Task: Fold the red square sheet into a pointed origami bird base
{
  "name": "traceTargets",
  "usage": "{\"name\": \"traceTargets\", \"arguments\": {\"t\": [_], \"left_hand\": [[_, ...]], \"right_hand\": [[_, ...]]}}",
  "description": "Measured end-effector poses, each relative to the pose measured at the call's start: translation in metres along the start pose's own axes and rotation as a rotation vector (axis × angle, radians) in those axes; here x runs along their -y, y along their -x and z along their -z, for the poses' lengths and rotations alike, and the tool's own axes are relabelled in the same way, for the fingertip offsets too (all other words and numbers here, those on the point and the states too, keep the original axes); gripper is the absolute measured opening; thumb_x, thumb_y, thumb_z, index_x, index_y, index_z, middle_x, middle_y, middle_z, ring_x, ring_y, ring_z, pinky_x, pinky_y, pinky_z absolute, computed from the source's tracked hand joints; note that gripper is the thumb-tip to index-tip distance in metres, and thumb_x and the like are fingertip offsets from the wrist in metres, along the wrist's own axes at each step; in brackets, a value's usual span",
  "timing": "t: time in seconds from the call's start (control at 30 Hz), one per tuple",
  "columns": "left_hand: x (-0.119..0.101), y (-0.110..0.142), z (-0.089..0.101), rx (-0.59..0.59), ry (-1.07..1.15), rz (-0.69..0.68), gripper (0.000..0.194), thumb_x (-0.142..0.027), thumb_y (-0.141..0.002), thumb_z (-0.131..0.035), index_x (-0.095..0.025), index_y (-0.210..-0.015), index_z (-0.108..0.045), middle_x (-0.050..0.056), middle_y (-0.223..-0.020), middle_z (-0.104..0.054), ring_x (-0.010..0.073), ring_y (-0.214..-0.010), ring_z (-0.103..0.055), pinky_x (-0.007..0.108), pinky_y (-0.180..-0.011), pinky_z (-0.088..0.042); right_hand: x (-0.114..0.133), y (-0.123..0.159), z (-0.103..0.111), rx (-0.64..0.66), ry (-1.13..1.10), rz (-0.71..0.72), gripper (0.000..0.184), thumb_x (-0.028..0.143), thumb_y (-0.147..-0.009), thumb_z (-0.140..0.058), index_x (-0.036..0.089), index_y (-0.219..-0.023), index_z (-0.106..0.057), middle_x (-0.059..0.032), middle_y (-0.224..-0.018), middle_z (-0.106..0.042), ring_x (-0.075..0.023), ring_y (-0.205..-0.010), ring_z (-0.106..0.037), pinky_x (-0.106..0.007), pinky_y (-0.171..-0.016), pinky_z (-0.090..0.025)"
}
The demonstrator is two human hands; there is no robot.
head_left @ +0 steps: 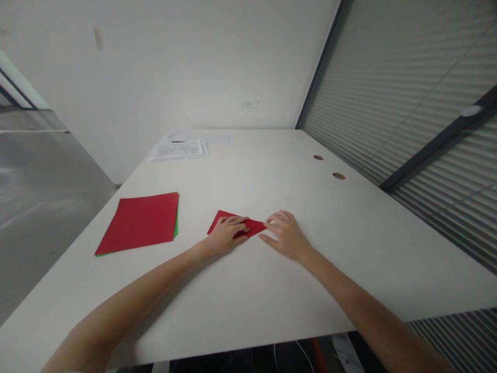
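A small folded piece of red paper (254,226) lies flat on the white table (248,290) in front of me. My left hand (227,234) rests on top of it, fingers laid flat and pressing it down. My right hand (285,235) sits at the paper's right tip, its fingertips touching that corner, fingers stretched out. Much of the folded piece is hidden under my left hand.
A stack of red sheets (142,221) with a green sheet showing at its edge lies to the left. Printed white papers (178,149) sit at the far end by the wall. Two round cable holes (338,176) are at the right, near the slatted glass partition.
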State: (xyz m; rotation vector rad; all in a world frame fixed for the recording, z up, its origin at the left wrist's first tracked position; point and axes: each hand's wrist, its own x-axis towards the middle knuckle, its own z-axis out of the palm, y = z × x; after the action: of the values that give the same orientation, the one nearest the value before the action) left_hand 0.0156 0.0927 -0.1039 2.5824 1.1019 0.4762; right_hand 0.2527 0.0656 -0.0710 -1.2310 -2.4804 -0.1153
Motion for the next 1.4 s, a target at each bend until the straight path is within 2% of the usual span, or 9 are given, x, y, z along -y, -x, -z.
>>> {"name": "traceTargets", "arguments": {"t": [0.17, 0.3, 0.5, 0.67, 0.8, 1.07, 1.23, 1.33, 1.4], "left_hand": [[-0.001, 0.0, 0.001, -0.015, 0.012, 0.0, 0.026, -0.044, -0.095, -0.051, -0.025, -0.109, -0.065, 0.005, -0.144, -0.052, 0.0239, -0.13, -0.048, 0.044, -0.104, -0.037], [0.001, 0.0, 0.0, 0.011, 0.016, 0.016, 0.031, -0.048, -0.091, -0.057, -0.026, -0.112, -0.064, 0.005, -0.146, -0.049, 0.0257, -0.132, -0.046, 0.046, -0.104, -0.036], [0.001, 0.002, 0.0, 0.005, 0.036, 0.025, 0.029, -0.047, -0.091, -0.058, -0.026, -0.111, -0.064, 0.005, -0.146, -0.049, 0.0265, -0.132, -0.045, 0.047, -0.105, -0.035], [0.0, 0.004, 0.0, -0.047, 0.004, 0.016, 0.029, -0.046, -0.09, -0.06, -0.026, -0.11, -0.068, 0.006, -0.142, -0.051, 0.0283, -0.124, -0.048, 0.047, -0.102, -0.039], [-0.002, 0.002, 0.004, -0.06, -0.037, -0.037, 0.029, -0.043, -0.092, -0.058, -0.026, -0.112, -0.07, 0.006, -0.115, -0.065, 0.0252, -0.108, -0.055, 0.042, -0.095, -0.043], [-0.016, -0.002, 0.008, -0.059, -0.273, -0.044, 0.034, -0.041, -0.089, -0.061, -0.015, -0.11, -0.068, 0.012, -0.098, -0.073, 0.0276, -0.092, -0.067, 0.042, -0.085, -0.049], [-0.016, 0.0, 0.014, -0.117, -0.181, 0.061, 0.025, -0.016, -0.091, -0.053, -0.014, -0.112, -0.067, 0.01, -0.085, -0.074, 0.0219, -0.073, -0.07, 0.033, -0.071, -0.052], [-0.022, -0.004, 0.027, -0.365, 0.296, 0.23, 0.033, -0.025, -0.095, -0.049, -0.016, -0.122, -0.064, 0.009, -0.089, -0.075, 0.0206, -0.074, -0.071, 0.031, -0.07, -0.054], [-0.03, -0.009, 0.036, -0.463, 0.754, 0.251, 0.037, -0.036, -0.094, -0.052, -0.015, -0.121, -0.066, 0.008, -0.098, -0.075, 0.0232, -0.084, -0.071, 0.032, -0.073, -0.056]], "right_hand": [[0.021, 0.001, -0.015, 0.084, -0.115, 0.206, 0.046, 0.052, -0.09, -0.055, 0.018, -0.118, -0.067, -0.0128, -0.103, -0.065, -0.0273, -0.1, -0.054, -0.046, -0.091, -0.044], [-0.009, 0.015, -0.018, 0.077, -0.111, 0.146, 0.034, 0.041, -0.094, -0.053, 0.021, -0.116, -0.069, -0.0123, -0.105, -0.065, -0.026, -0.101, -0.054, -0.045, -0.091, -0.045], [-0.036, 0.005, -0.009, -0.005, -0.082, -0.019, 0.025, 0.03, -0.094, -0.054, 0.02, -0.087, -0.076, -0.0103, -0.097, -0.066, -0.0253, -0.099, -0.055, -0.044, -0.092, -0.043], [-0.025, -0.011, -0.019, 0.091, -0.21, 0.127, 0.017, 0.027, -0.092, -0.059, 0.023, -0.099, -0.074, -0.0064, -0.101, -0.069, -0.0208, -0.095, -0.06, -0.039, -0.09, -0.045], [-0.027, -0.016, -0.024, 0.119, -0.071, 0.227, 0.02, 0.024, -0.095, -0.054, 0.02, -0.1, -0.073, -0.0074, -0.095, -0.07, -0.0204, -0.088, -0.062, -0.037, -0.082, -0.047], [-0.029, -0.018, -0.026, 0.047, 0.176, 0.459, 0.021, 0.011, -0.095, -0.048, 0.015, -0.091, -0.068, -0.0075, -0.085, -0.068, -0.0189, -0.079, -0.059, -0.034, -0.074, -0.042], [-0.015, -0.025, -0.014, -0.347, -0.005, 0.182, 0.014, 0.016, -0.093, -0.051, 0.019, -0.096, -0.064, -0.0084, -0.094, -0.068, -0.0218, -0.091, -0.06, -0.039, -0.082, -0.044], [-0.003, -0.03, -0.006, -0.653, -0.336, -0.141, 0.035, 0.029, -0.089, -0.06, 0.022, -0.123, -0.054, -0.0125, -0.117, -0.061, -0.0252, -0.11, -0.056, -0.043, -0.091, -0.046], [0.004, -0.033, -0.005, -0.643, -0.619, -0.285, 0.056, 0.036, -0.084, -0.065, 0.023, -0.135, -0.044, -0.0138, -0.128, -0.056, -0.0255, -0.113, -0.057, -0.043, -0.09, -0.049]]}}
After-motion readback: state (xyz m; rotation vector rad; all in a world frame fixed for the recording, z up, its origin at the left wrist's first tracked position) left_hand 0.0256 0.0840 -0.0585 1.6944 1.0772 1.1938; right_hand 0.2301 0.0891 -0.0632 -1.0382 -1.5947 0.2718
